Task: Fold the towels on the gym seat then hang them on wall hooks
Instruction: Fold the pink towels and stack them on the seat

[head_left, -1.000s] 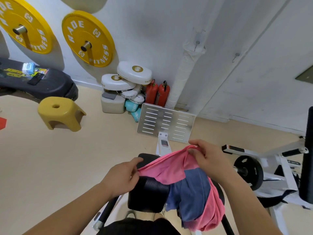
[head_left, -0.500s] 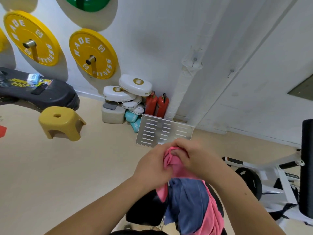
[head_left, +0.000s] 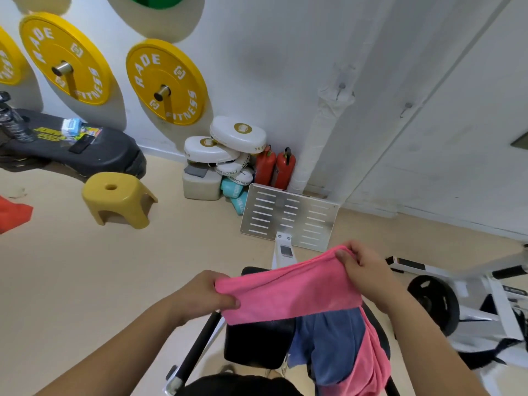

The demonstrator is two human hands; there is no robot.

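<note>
Pink towel [head_left: 288,290] hangs stretched above the gym seat [head_left: 257,344], pinched by left hand [head_left: 205,295] and right hand [head_left: 368,272], mid-fold; next, bring both corners together.

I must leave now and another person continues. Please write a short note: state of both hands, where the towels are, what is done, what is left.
Left hand: shut on the pink towel, at its left end.
Right hand: shut on the pink towel's right end, held higher.
The pink towel is stretched between the hands above the black gym seat; its far part hangs down at the right.
The blue towel lies crumpled on the seat.
Done: no towel is hung.
Left: finish folding pink, fold blue, hang both on the wall hooks.
</note>
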